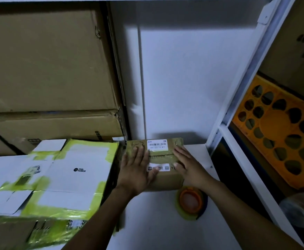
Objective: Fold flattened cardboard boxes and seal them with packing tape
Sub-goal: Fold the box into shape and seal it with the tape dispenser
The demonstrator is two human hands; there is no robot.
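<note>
Flattened boxes (pixel 66 177) lie stacked nearest, left on the bench (pixel 156 222); the tape roll (pixel 191 201) is just before the small brown box (pixel 165 181) by the wall (pixel 183 78). Left hand (pixel 135 170) and right hand (pixel 187 166) lie flat on its top, fingers straight, no grip closed. Best press outward along the taped seam.

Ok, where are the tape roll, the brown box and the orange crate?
tape roll (pixel 191 191): head view, orange core.
brown box (pixel 167 182): head view, front face.
orange crate (pixel 274 125): head view, solid middle.

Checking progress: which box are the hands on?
The small brown box with the barcode label; left hand and right hand lie flat on it, not the flattened white cartons.
</note>
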